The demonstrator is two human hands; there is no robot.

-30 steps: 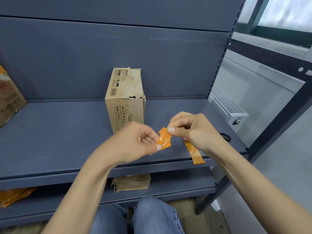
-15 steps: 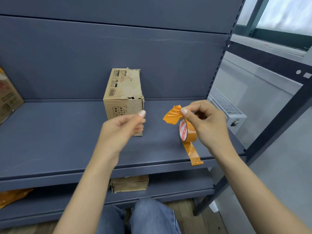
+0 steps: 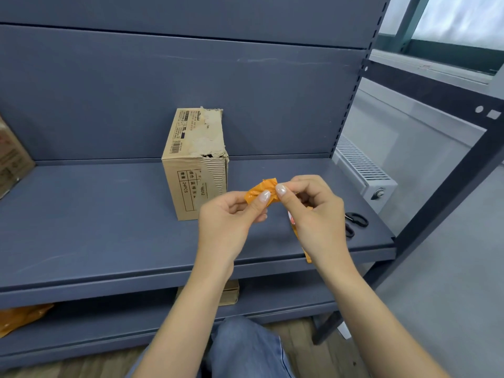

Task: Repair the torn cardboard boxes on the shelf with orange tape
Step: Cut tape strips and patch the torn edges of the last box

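A tan cardboard box (image 3: 191, 170) stands upright on the blue-grey shelf (image 3: 95, 227), its top right corner torn and the corrugation bare. In front of it, to the right, both hands meet over a crumpled end of orange tape (image 3: 259, 190). My left hand (image 3: 229, 216) pinches that end between thumb and fingers. My right hand (image 3: 313, 214) pinches it from the other side and also carries the tape roll (image 3: 292, 221), mostly hidden behind the fingers. A loose orange strip (image 3: 307, 255) hangs below my right hand.
Black scissors (image 3: 354, 222) lie at the shelf's right end. Another cardboard box (image 3: 11, 159) leans at the far left. On the lower shelf sit a flat box (image 3: 231, 293) and orange wrapping (image 3: 19, 317). A radiator (image 3: 362, 167) stands right of the shelf upright.
Half a second ago my hands were apart, the right alone holding the roll. My left hand has come back to the right and pinches the crumpled tape end again.
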